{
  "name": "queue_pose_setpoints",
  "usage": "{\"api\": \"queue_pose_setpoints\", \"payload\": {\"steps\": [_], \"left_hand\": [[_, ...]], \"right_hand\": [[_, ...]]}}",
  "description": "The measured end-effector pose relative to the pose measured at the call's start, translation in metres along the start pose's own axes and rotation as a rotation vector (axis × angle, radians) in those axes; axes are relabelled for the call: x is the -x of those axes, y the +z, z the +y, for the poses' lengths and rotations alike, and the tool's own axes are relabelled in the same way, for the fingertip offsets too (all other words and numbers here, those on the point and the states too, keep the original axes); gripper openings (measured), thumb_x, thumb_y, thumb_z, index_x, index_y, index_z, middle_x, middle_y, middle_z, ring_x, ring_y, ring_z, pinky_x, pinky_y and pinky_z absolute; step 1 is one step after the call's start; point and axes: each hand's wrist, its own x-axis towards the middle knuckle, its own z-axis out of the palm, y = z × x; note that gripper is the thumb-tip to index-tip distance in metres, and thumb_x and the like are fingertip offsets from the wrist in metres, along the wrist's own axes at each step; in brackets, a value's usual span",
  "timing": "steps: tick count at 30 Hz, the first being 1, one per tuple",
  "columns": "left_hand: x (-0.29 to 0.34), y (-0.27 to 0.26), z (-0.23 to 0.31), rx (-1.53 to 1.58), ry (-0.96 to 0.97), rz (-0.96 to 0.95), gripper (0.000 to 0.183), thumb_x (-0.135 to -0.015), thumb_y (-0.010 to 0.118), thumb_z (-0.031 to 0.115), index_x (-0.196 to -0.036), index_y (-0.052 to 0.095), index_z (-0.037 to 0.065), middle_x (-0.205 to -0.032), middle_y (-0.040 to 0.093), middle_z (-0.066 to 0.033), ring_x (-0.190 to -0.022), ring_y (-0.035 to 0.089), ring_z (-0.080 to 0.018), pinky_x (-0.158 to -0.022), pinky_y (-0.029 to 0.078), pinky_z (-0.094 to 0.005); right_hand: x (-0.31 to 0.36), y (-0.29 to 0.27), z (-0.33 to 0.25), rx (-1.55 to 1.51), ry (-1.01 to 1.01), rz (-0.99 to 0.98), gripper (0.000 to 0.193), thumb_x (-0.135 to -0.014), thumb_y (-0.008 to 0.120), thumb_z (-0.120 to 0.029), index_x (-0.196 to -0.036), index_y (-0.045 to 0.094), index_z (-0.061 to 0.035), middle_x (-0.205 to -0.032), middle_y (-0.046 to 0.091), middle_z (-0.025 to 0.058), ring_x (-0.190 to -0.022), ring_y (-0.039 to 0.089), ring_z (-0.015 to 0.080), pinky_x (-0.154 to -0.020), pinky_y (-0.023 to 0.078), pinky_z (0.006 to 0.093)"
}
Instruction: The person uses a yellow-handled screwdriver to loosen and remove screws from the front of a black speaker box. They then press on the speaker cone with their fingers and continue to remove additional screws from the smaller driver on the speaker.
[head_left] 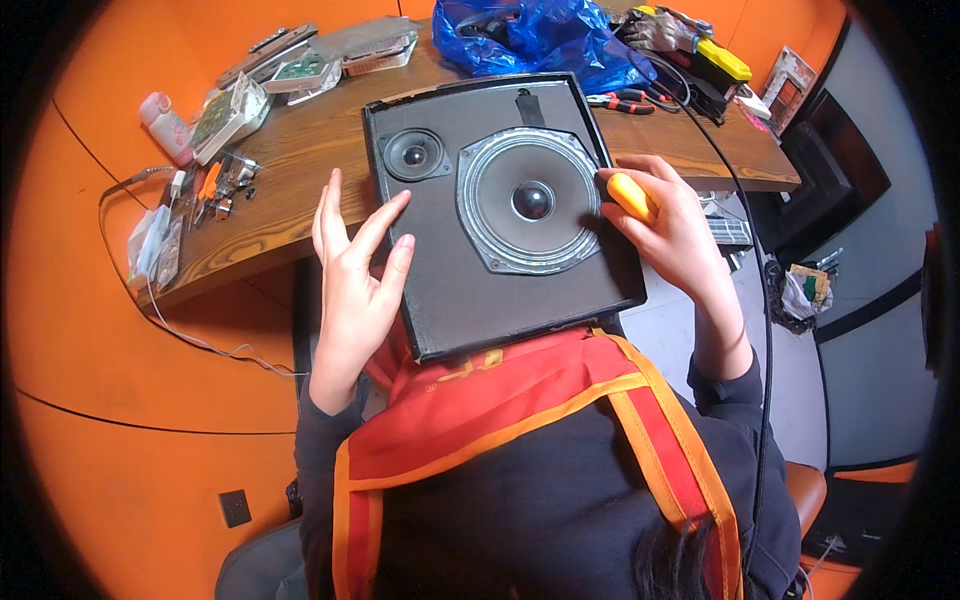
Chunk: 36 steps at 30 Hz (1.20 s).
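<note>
A dark square speaker panel leans from the desk edge toward my lap, face up. It carries a large round woofer with a silver rim and a small tweeter at its upper left. My left hand rests flat with fingers spread against the panel's left edge. My right hand grips a screwdriver with a yellow handle, its tip at the right rim of the woofer.
The wooden desk holds circuit boards and clear cases at the back left, small metal parts, a blue plastic bag, red-handled pliers and a yellow-black tool. A black cable hangs on the right. Orange floor lies to the left.
</note>
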Motion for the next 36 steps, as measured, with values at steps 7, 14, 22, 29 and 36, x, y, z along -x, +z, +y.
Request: {"api": "queue_pose_setpoints", "payload": {"steps": [7,14,22,29,36], "left_hand": [[0.001,0.007,0.013,0.013,0.049,-0.134,0.037,-0.083,0.064,0.025,-0.119,0.061,0.019,-0.149,0.008,-0.0247,-0.137,0.009,-0.0413,-0.109,0.015,-0.0478],[-0.001,0.009,0.01,0.15,0.059,-0.167,0.039,-0.081,0.066,0.027,-0.119,0.062,0.019,-0.149,0.001,-0.0252,-0.138,0.008,-0.0408,-0.11,0.013,-0.0466],[-0.002,0.01,0.006,0.213,0.064,-0.177,0.041,-0.082,0.063,0.03,-0.121,0.061,0.018,-0.149,-0.002,-0.0235,-0.138,0.006,-0.0394,-0.11,0.013,-0.046],[-0.003,0.008,0.005,0.166,0.092,-0.21,0.046,-0.082,0.063,0.031,-0.127,0.056,0.021,-0.148,-0.005,-0.0255,-0.138,0.004,-0.0422,-0.11,0.012,-0.0476],[0.003,0.014,-0.002,0.35,0.086,-0.146,0.057,-0.085,0.058,0.031,-0.138,0.041,0.018,-0.149,-0.005,-0.0236,-0.138,0.005,-0.04,-0.11,0.012,-0.0468]], "right_hand": [[0.001,0.006,-0.002,-0.052,0.049,-0.01,0.039,-0.079,0.067,-0.019,-0.113,0.058,-0.0004,-0.111,0.053,0.0188,-0.103,0.054,0.0326,-0.088,0.043,0.0363],[-0.005,-0.002,0.004,-0.382,0.263,-0.1,0.038,-0.082,0.067,-0.019,-0.116,0.06,-0.0041,-0.098,0.053,0.0067,-0.086,0.052,0.0156,-0.075,0.04,0.0265],[-0.006,0.001,0.009,-0.339,0.177,-0.073,0.04,-0.084,0.064,-0.016,-0.122,0.057,-0.0063,-0.089,0.055,0.0035,-0.078,0.052,0.0109,-0.07,0.041,0.0237],[0.0,0.013,0.002,-0.155,0.123,-0.007,0.047,-0.081,0.067,-0.021,-0.122,0.053,-0.0038,-0.114,0.051,0.0154,-0.106,0.052,0.0288,-0.093,0.04,0.0342],[-0.004,0.004,0.012,-0.275,0.097,-0.077,0.042,-0.081,0.065,-0.018,-0.122,0.056,-0.0087,-0.108,0.054,0.0119,-0.102,0.054,0.0238,-0.09,0.039,0.0306]]}}
